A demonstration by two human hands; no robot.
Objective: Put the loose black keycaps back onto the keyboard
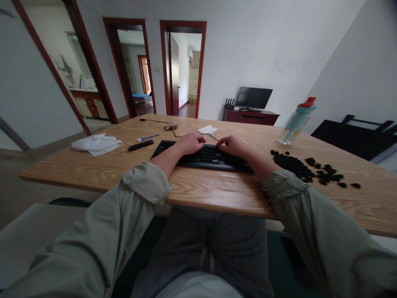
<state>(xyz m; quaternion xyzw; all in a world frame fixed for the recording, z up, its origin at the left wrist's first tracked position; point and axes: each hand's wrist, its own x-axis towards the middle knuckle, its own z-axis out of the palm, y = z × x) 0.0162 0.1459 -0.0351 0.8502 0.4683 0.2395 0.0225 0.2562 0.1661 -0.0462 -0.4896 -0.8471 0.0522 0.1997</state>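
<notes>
A black keyboard [208, 158] lies flat on the wooden table, and part of its key field shows between my hands. Over its left half, near the back edge, my left hand [190, 142] rests with the fingers curled down against it. My right hand [233, 145] is above the right half, thumb and fingertips drawn together close to the back edge; whatever is between them is too small to make out. To the right lies a pile of loose black keycaps [291, 164], with several more scattered [330, 174] beside it.
Left of the keyboard lie white tissues [96, 144], a black stick-like tool [140, 145] and a small blue-handled brush [148, 138]. Behind it are a coiled black cable [170, 127] and a white paper piece [207, 129]. A clear bottle with red lid [296, 122] stands at the right.
</notes>
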